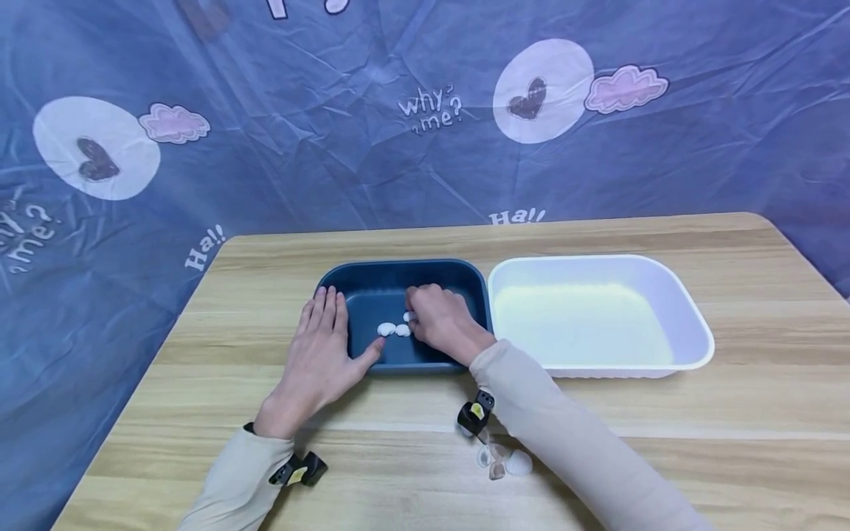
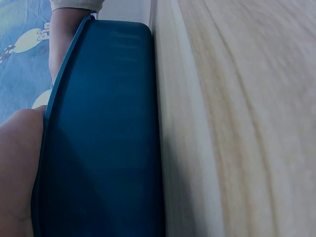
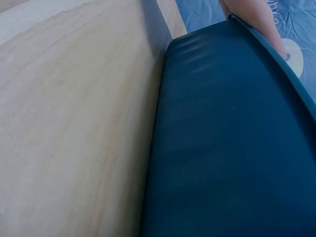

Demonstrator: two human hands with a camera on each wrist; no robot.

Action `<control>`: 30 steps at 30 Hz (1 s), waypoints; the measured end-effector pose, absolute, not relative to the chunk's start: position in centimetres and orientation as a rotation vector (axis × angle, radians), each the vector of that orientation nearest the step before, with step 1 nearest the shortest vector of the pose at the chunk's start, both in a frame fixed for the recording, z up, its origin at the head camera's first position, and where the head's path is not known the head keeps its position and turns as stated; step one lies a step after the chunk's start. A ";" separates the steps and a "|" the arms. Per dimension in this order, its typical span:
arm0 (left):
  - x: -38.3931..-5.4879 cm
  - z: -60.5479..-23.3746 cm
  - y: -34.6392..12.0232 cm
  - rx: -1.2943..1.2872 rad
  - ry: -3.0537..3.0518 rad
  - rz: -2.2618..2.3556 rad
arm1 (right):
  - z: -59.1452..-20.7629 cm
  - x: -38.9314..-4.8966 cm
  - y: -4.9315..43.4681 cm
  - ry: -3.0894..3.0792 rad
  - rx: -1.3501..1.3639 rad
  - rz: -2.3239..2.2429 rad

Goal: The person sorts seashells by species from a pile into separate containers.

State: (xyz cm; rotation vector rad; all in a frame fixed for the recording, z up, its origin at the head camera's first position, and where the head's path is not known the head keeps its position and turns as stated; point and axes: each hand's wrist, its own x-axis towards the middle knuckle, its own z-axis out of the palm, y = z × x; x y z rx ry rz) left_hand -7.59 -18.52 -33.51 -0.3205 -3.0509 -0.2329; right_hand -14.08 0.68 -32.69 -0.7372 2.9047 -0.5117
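A dark blue tray (image 1: 398,367) stands on the table, with small white shells (image 1: 387,330) on its floor. My left hand (image 1: 322,361) lies flat over the tray's left rim, fingers extended and thumb spread across the front edge. Inside the tray, my right hand (image 1: 441,316) has curled fingers and pinches a white shell (image 1: 408,316), partly covered by the fingertips. Both wrist views are filled mostly by the tray's outer front wall (image 2: 103,123), hiding the shells there.
A white tray (image 1: 693,361) stands right beside the blue one. On the wooden table (image 1: 398,450), several seashells (image 1: 518,463) lie near the front, next to my right sleeve (image 1: 564,428). A blue printed cloth (image 1: 332,147) hangs behind the table.
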 end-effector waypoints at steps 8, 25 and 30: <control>-7.7 -33.5 -18.4 -0.320 -3.059 -0.235 | -31.5 -13.1 2.1 2.936 -0.748 -0.615; -7.7 -33.6 -18.5 -0.302 -3.062 -0.234 | -31.1 -6.1 9.4 2.932 -1.263 -0.906; -7.8 -33.6 -18.4 -0.308 -3.066 -0.235 | -31.7 -4.7 11.0 2.936 -1.316 -0.949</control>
